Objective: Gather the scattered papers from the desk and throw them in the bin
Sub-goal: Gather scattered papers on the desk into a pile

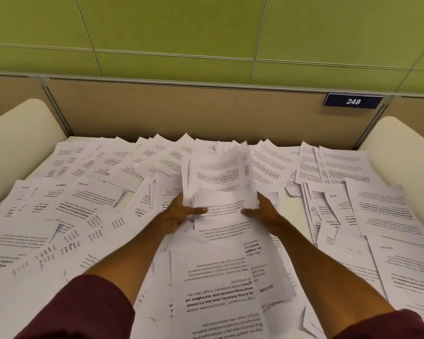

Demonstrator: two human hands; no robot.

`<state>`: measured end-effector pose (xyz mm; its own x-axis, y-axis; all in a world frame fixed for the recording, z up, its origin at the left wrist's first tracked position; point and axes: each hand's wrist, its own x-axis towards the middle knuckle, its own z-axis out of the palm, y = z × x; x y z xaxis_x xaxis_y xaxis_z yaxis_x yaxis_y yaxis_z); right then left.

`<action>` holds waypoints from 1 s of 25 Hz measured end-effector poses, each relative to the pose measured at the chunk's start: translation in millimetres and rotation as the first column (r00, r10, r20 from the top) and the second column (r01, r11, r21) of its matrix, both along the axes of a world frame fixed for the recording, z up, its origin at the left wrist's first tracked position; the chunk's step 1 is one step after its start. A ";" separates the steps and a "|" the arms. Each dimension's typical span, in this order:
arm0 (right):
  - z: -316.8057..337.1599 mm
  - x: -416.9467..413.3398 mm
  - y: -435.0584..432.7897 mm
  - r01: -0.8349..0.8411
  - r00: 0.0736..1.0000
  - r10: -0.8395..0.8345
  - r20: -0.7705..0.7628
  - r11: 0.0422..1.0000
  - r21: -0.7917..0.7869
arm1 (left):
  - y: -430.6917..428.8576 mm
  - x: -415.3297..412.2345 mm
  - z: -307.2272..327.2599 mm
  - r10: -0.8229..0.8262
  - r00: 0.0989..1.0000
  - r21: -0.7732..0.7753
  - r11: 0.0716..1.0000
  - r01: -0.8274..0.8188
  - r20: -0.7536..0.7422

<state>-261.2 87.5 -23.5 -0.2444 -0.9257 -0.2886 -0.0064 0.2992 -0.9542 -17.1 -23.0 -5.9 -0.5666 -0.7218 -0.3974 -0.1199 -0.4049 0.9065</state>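
Printed white papers lie scattered over nearly the whole desk, overlapping each other. In the middle, a bundle of sheets is lifted off the desk and blurred at its top. My left hand grips the bundle's left edge, thumb on top. My right hand grips its right edge, thumb pressed on the front sheet. More loose sheets lie under my forearms. No bin is in view.
A beige partition panel closes the desk's far side, with a dark plate reading 248 at the right. Cream rounded dividers stand at the left and right. A strip of bare desk shows right of my hands.
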 end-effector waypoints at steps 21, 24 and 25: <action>-17.8 -10.8 14.8 0.157 0.972 -0.139 -0.191 0.984 0.084 | -16.0 20.3 8.8 0.047 0.885 -0.326 0.938 0.121 0.463; -20.0 -11.2 14.6 0.148 0.973 -0.128 -0.194 0.985 0.092 | -20.1 14.9 19.7 0.196 0.918 -0.298 0.950 -0.091 0.345; -21.3 -11.8 14.2 0.148 0.975 -0.129 -0.182 0.984 0.099 | -20.2 17.1 19.2 0.209 0.910 -0.287 0.952 -0.105 0.359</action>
